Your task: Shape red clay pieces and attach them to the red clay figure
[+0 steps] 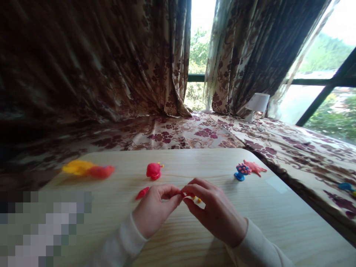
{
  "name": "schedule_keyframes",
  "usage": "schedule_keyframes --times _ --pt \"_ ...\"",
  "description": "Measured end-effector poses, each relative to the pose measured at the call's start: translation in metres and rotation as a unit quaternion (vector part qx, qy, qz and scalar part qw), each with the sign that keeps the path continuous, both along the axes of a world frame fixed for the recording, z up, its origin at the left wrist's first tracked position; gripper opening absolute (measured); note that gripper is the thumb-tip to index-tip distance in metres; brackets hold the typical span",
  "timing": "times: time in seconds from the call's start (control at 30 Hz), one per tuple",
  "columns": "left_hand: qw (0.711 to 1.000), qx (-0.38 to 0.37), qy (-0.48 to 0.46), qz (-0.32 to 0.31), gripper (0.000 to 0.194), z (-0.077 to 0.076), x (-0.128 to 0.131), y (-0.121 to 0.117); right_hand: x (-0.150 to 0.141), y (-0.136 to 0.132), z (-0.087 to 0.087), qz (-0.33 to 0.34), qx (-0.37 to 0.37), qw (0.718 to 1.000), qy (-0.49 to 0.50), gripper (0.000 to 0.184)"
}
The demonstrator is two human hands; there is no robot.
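Both your hands are over the near-middle part of the pale wood surface, meeting at the fingertips. Your left hand is narrow, thumb and forefinger pinching a tiny red scrap. Your right hand comes in from the other side, fingers bent, a narrow gap at its tips; its forefinger reaches the scrap. Cannot tell whether your right thumb also grips it. Scrap's shape: too small and hidden to read.

Just beside your left hand, on its outer side: a red lump, lying flat on the surface. Small yellow bits show by your right hand's fingers, partly covered.

Beyond your left hand stands a rounded pinkish-red figure with yellow tips on one side. Farther left, a yellow shape meets a red shape; both blurred. Off to your right, a blue stand carries a cluster of pink dots. A flat coral figure lies right behind it; cannot tell whether they touch.

Past the surface: floral cloth, with a white lamp near the curtains. A blue item sits on the cloth at far right.
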State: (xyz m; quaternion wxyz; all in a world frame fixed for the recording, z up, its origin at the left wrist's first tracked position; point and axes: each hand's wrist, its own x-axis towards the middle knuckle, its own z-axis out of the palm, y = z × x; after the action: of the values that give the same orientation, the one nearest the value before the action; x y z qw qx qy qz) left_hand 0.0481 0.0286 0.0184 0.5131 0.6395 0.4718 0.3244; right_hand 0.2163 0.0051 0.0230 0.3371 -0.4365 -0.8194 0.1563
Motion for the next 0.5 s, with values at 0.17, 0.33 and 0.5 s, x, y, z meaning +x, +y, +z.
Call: schedule_keyframes --times 0.17,0.33,0.5 --pt "0.998 -0.043 -0.043 0.003 0.026 0.0061 0.0019 -0.0017 -0.0003 -0.0014 -0.0007 -0.001 0.022 1.0 0.007 0.016" --pt "0.997 -0.061 -0.056 0.01 0.032 0.0099 0.0027 -0.0024 -0.0009 -0.0017 0.0013 -0.001 0.03 0.999 0.013 0.017" --pt "0.996 -0.067 -0.058 0.007 0.034 0.0064 0.0024 -0.0011 -0.0006 -0.0009 0.0022 0.001 0.023 1.0 0.012 0.02"
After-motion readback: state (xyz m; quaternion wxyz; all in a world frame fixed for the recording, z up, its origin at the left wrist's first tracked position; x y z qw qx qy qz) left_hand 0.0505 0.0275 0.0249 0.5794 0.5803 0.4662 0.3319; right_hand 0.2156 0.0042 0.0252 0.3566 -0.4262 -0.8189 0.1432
